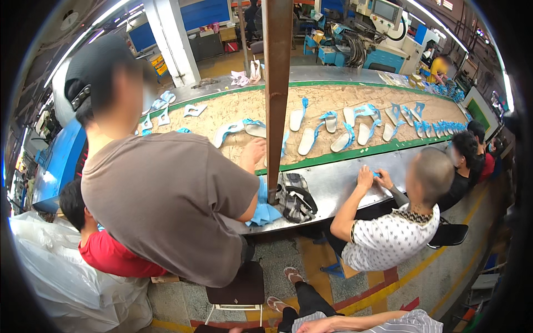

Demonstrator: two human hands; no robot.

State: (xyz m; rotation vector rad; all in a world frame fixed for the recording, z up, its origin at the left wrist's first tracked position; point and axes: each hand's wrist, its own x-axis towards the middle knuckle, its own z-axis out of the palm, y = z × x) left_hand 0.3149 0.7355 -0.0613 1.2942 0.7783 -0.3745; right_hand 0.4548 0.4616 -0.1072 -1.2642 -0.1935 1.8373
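Observation:
Along the lower edge my right forearm lies across the lap of my striped shirt. My right hand (314, 326) is cut off by the frame, so its fingers and anything in them are hidden. Left of it, a sliver of skin over a dark surface looks like part of my left hand (236, 330); its fingers do not show. Both are well below the long worktable (333, 191). Pale sandal soles with blue straps (306, 141) are spread along its tan belt (233, 158).
A standing person in a brown shirt (161, 194) blocks the left side. At right, a seated person (394, 233) handles a small blue piece (377, 174). A rusty post (277, 94) rises by the table. A dark chair (237, 283) and clear plastic sheeting (72, 272) stand nearer.

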